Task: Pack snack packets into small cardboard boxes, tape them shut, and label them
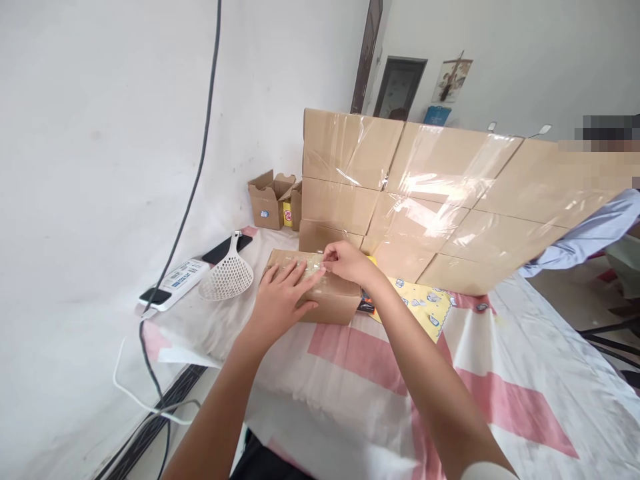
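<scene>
A small closed cardboard box (327, 303) lies on the pink-and-white cloth (380, 367). My left hand (280, 297) rests flat on the box's top with its fingers spread. My right hand (345, 260) pinches a strip of clear tape (313, 265) that runs along the top of the box, close to the left fingertips. A yellow patterned sheet (420, 303) lies just right of the box, under my right forearm.
A wall of taped cardboard boxes (425, 200) stands behind. Small open boxes (273, 200) sit at the back left by the wall. A white slotted scoop (227, 277), a phone (225, 250) and a power strip (173, 283) lie left. Another person's sleeve (585, 237) shows at right.
</scene>
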Motion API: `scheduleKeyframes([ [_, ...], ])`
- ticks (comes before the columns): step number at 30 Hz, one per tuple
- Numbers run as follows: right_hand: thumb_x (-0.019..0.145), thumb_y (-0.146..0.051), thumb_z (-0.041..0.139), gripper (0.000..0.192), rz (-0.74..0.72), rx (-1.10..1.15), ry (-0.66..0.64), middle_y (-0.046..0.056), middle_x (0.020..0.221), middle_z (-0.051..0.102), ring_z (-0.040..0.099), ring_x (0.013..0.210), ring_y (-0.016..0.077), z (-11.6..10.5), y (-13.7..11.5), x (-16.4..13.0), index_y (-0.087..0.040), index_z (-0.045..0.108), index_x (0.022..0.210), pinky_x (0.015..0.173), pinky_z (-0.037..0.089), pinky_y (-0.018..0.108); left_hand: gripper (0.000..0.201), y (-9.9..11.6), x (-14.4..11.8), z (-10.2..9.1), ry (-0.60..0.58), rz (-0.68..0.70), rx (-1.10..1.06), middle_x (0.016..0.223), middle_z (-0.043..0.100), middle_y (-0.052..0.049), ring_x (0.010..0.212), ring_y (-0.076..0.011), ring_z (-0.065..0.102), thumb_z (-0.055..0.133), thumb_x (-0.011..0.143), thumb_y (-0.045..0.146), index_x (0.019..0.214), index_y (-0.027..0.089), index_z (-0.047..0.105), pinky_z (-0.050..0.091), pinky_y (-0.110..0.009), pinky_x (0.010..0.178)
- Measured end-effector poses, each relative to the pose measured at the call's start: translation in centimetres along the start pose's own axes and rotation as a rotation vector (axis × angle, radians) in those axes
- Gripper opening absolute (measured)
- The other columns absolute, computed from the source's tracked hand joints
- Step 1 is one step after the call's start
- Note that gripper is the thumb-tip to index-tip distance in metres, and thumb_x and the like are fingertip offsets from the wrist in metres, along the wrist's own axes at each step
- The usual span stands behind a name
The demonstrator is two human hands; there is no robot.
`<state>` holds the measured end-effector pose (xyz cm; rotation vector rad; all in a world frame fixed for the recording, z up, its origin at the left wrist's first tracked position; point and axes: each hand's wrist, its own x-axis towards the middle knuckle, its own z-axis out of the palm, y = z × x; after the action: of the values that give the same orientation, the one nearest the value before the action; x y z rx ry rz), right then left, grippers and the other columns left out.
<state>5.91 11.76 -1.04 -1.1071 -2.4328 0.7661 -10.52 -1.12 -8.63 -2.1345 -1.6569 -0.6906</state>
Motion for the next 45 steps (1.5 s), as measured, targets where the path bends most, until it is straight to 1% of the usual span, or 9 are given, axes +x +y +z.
scheduleKeyframes([
  [6, 0.081, -0.025, 0.071, 0.007, 0.13, -0.222, 0.054, 0.009, 0.094, 0.074, 0.068, 0.091, 0.0256, 0.3, -1.0, -0.2, -0.019, 0.068, 0.083, 0.074, 0.046, 0.033, 0.042, -0.2, 0.1, 0.2, 0.018, 0.016, 0.013, 0.149, 0.057, -0.01, 0.139, -0.0327, 0.053, 0.067, 0.093, 0.039, 0.134, 0.037, 0.065, 0.04, -0.058, 0.113],
  [9, 0.074, -0.031, 0.081, 0.052, 0.242, -0.321, 0.121, 0.02, 0.111, 0.072, 0.067, 0.105, 0.0374, -0.6, -1.7, 0.1, -0.014, 0.063, 0.12, 0.084, 0.048, 0.042, 0.04, -0.1, 0.0, 0.1, 0.015, 0.011, 0.011, 0.149, 0.057, -0.01, 0.14, -0.0322, 0.053, 0.067, 0.093, 0.039, 0.134, 0.037, 0.066, 0.04, -0.057, 0.112],
  [12, 0.066, -0.046, 0.089, 0.104, 0.372, -0.343, 0.202, 0.028, 0.133, 0.061, 0.06, 0.122, 0.0438, -1.6, -0.8, 0.6, -0.011, 0.038, 0.149, 0.096, 0.047, 0.049, 0.04, 0.0, -0.1, 0.0, 0.018, 0.014, 0.011, 0.151, 0.056, -0.009, 0.141, -0.0324, 0.051, 0.067, 0.093, 0.039, 0.134, 0.037, 0.065, 0.04, -0.058, 0.112],
  [17, 0.089, -0.058, 0.062, 0.065, 0.361, -0.112, 0.223, 0.021, 0.135, 0.063, 0.06, 0.124, 0.0346, -1.1, 2.1, 0.4, -0.013, 0.056, 0.135, 0.097, 0.047, 0.041, 0.041, 0.1, -0.2, 0.1, 0.054, 0.02, -0.005, 0.15, 0.058, -0.003, 0.137, -0.032, 0.054, 0.069, 0.092, 0.037, 0.133, 0.037, 0.065, 0.038, -0.056, 0.111],
  [21, 0.076, -0.066, 0.072, 0.053, 0.292, -0.004, 0.051, 0.008, 0.114, 0.073, 0.068, 0.098, 0.0235, -0.2, 2.9, -0.1, -0.02, 0.071, 0.103, 0.074, 0.049, 0.028, 0.041, 0.0, -0.2, 0.1, 0.096, 0.057, -0.04, 0.145, 0.062, 0.004, 0.135, -0.0286, 0.056, 0.068, 0.094, 0.034, 0.135, 0.037, 0.063, 0.036, -0.052, 0.11],
  [29, 0.069, -0.068, 0.073, 0.053, 0.327, 0.06, 0.036, -0.002, 0.063, 0.053, 0.048, 0.06, 0.0137, 0.3, 2.8, 0.5, -0.021, 0.05, 0.06, 0.053, 0.029, 0.028, 0.032, 1.0, -1.2, 2.4, 0.351, 0.123, -0.086, 0.13, 0.072, 0.005, 0.117, -0.0173, 0.067, 0.06, 0.098, 0.019, 0.127, 0.032, 0.066, 0.034, -0.041, 0.107],
  [35, 0.069, -0.069, 0.07, 0.053, 0.334, 0.077, 0.09, -0.001, 0.064, 0.056, 0.051, 0.063, 0.0153, 0.8, 3.0, 0.1, -0.022, 0.05, 0.059, 0.054, 0.031, 0.028, 0.049, 5.2, -4.2, 6.3, 0.275, -0.089, 0.079, 0.153, 0.053, -0.014, 0.146, -0.0395, 0.042, 0.057, 0.096, 0.026, 0.144, 0.016, 0.057, 0.019, -0.061, 0.123],
  [40, 0.071, -0.07, 0.069, 0.051, 0.325, 0.097, 0.123, 0.003, 0.076, 0.065, 0.061, 0.075, 0.0203, 1.0, 2.6, -0.2, -0.02, 0.058, 0.069, 0.061, 0.04, 0.029, 0.058, 7.1, -6.1, 7.7, 0.06, -0.12, 0.058, 0.161, 0.04, -0.012, 0.153, -0.038, 0.032, 0.05, 0.098, 0.027, 0.154, 0.017, 0.045, 0.024, -0.062, 0.125],
  [45, 0.083, -0.057, 0.065, 0.056, 0.281, 0.193, 0.178, 0.012, 0.131, 0.064, 0.061, 0.12, 0.0266, 1.3, 3.0, -3.1, -0.02, 0.06, 0.124, 0.095, 0.049, 0.036, 0.061, 7.5, -6.7, 7.4, 0.02, -0.127, 0.03, 0.164, 0.036, -0.012, 0.155, -0.0391, 0.025, 0.05, 0.097, 0.029, 0.156, 0.016, 0.041, 0.025, -0.064, 0.125],
])
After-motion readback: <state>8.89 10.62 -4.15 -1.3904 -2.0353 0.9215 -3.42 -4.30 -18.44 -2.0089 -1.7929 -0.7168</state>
